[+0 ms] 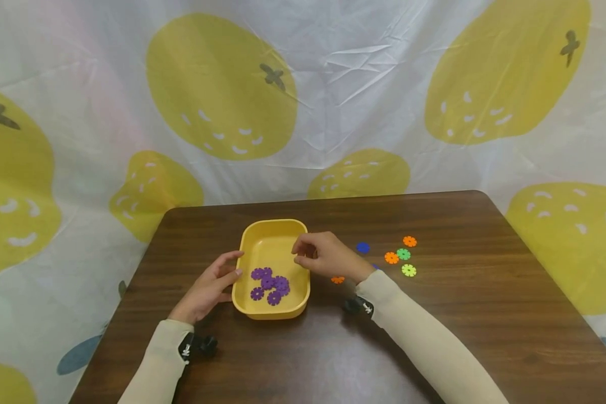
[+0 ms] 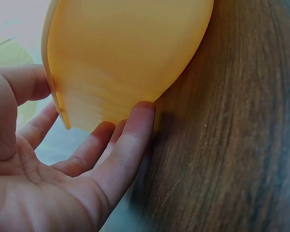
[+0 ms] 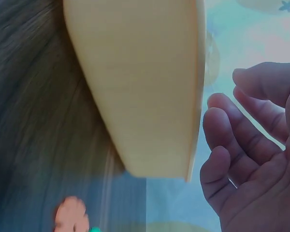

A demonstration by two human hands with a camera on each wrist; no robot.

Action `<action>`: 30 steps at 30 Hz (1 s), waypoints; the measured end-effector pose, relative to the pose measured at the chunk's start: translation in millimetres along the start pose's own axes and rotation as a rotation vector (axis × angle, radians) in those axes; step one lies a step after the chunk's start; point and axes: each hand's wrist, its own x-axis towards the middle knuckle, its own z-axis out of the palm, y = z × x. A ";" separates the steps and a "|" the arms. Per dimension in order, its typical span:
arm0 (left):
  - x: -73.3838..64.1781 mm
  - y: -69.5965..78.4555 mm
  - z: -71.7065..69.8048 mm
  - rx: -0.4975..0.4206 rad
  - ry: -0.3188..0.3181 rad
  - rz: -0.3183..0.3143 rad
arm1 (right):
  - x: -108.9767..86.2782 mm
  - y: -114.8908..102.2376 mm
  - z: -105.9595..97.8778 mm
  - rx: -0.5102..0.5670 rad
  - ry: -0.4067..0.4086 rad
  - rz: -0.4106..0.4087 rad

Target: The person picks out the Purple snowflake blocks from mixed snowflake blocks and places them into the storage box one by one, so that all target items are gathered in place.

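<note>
My left hand (image 1: 207,289) holds the left side of a yellow plastic basin (image 1: 271,316). In the left wrist view its thumb lies at the rim while the fingers (image 2: 123,162) rest against the outer wall. Several purple snowflake discs (image 1: 266,282) lie heaped inside, toward the basin's near end. Over the right rim hovers my right hand (image 1: 330,257), fingers loosely bent. The right wrist view shows nothing between its thumb and fingers (image 3: 244,128), which are beside the basin's outer wall (image 3: 145,92).
Right of the basin, loose snowflake discs lie on the brown wooden table (image 1: 464,303): orange (image 1: 391,258), green (image 1: 403,254), yellow-green (image 1: 409,270) and blue (image 1: 363,247). An orange disc (image 1: 338,279) shows below the right wrist. Behind the table hangs a fruit-print curtain (image 1: 328,101).
</note>
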 end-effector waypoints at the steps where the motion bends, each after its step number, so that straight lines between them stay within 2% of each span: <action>1: 0.0 0.0 -0.1 -0.001 -0.001 0.001 | -2.8 1.3 -1.4 0.008 0.006 0.009; 10: 0.0 -1.2 -0.8 -0.014 -0.005 0.010 | -31.3 9.6 -17.4 0.008 0.034 0.083; 19: 1.5 -1.8 0.5 -0.011 0.004 0.000 | -64.5 30.6 -40.0 -0.037 0.071 0.118; 26: 2.6 -3.9 0.8 -0.020 0.003 -0.001 | -86.3 47.0 -48.7 -0.085 0.060 0.147; 30: 2.9 -4.3 1.0 -0.018 0.012 -0.007 | -97.5 55.4 -50.6 -0.103 0.017 0.160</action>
